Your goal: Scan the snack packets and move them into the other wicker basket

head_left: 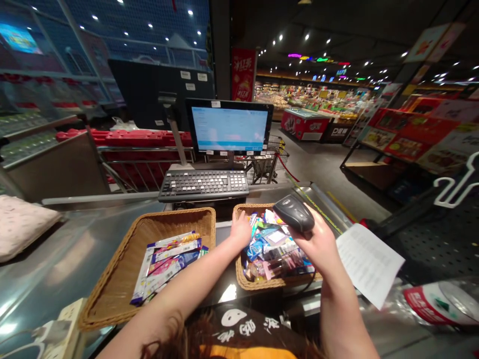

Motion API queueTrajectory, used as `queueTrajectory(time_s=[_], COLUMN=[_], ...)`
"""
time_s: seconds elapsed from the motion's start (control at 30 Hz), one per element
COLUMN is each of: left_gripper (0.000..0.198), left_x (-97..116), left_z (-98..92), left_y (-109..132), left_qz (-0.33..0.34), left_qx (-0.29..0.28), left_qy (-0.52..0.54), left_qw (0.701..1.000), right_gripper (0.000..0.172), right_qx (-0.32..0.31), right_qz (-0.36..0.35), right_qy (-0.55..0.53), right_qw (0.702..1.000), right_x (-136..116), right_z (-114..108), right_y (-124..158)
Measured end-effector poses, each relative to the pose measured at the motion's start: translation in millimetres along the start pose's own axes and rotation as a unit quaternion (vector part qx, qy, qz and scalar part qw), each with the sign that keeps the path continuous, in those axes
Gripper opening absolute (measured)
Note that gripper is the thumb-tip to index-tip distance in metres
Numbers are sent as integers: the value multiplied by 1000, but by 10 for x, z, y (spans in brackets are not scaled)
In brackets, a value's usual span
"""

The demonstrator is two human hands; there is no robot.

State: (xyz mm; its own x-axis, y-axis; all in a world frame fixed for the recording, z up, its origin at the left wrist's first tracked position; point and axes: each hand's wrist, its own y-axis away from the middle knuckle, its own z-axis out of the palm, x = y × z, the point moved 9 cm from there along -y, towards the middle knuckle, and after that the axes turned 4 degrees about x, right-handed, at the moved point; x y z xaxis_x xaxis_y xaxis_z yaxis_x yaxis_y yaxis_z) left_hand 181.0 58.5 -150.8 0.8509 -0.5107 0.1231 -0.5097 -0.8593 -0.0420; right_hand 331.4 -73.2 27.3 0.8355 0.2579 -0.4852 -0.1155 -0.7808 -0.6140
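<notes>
My right hand (317,238) is wrapped round a black handheld barcode scanner (294,212), raised over the right wicker basket (258,285). A mix of small colourful packets (275,237) fills that basket. At its left rim is my left hand (241,230), fingers curled in beside the packets; what they grip, if anything, is hidden. To the left stands a second wicker basket (112,286), tilted in view, holding several long flat snack packets (168,262). My left forearm passes in front of part of it.
Behind the baskets are a keyboard (204,183) and a lit monitor (231,128). A printed paper sheet (368,264) and a large bottle with a red label (430,304) lie at the right. A power strip (67,324) sits front left, near a pale cushion-like item (24,227).
</notes>
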Motion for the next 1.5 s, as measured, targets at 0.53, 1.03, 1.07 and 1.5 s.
queueTrajectory(time_s=[0.53,1.03,1.07,1.5], left_gripper=[26,35,34,34], left_x=[-573,-1486,-1542,-1940], left_z=[-1466,-1942,-1954,-2003], left_y=[618,1307,1353,1741], left_qz=[-49,-119,-123,-150], left_qx=[216,238,235,222], left_qy=[194,173,170,156], left_qw=[956,948,949,951], right_gripper=[49,39,39,34], right_qx=[63,-20,-26,-93], right_qz=[-82,-175,-182,-207], right_qy=[10,-20,-22,-29], right_qw=[995,984,983,973], right_x=[-304,-1332,-1383,-1791], right_z=[23,601,645,1020], right_y=[-121,-273,-259,-118])
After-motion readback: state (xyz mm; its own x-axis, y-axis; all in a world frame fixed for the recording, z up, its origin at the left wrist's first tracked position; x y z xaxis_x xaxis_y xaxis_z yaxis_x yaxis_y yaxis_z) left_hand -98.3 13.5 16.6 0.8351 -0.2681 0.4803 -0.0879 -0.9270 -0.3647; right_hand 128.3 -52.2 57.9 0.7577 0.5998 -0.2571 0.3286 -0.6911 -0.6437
